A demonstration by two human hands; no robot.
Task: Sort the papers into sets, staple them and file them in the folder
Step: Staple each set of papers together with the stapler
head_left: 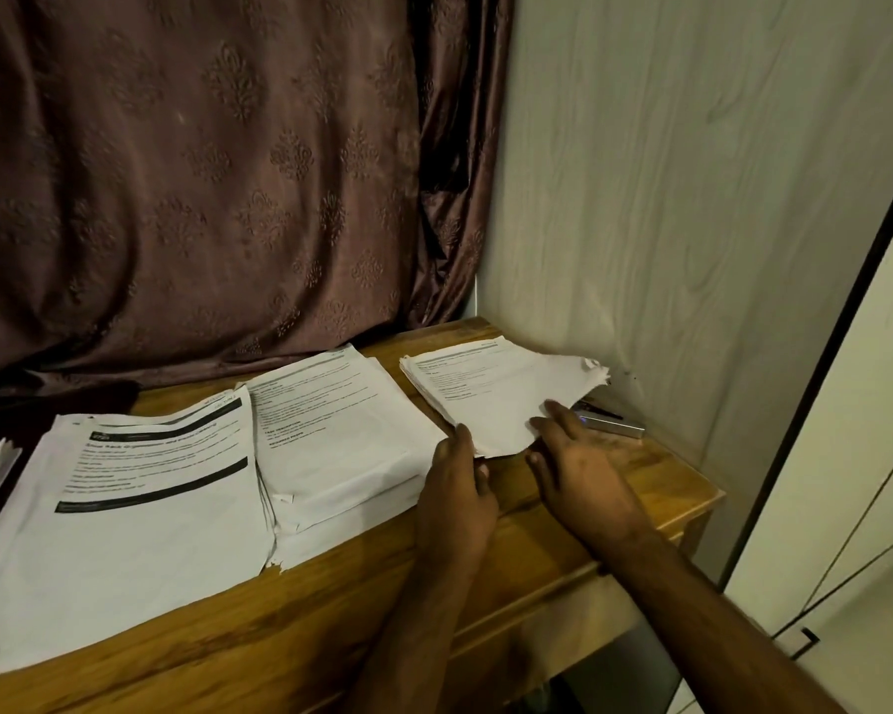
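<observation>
Bare wooden desk [563,538] surface lies directly beneath and behind both hands, giving open passage toward the near edge. Ahead of the right hand [578,471], a torn paper stack [491,389] and a stapler [609,422] occupy the corner; the wood-grain panel [666,224] blocks passage beyond. Left of the left hand [460,497], two paper stacks [341,435] cover the desk. The curtain [202,172] closes the far side.

Matt paper stacks [331,430] w/ ragged edges, glossy wood table [614,481], embossed satiny cloth curtain [202,172], shiny metal stapler [609,422].
</observation>
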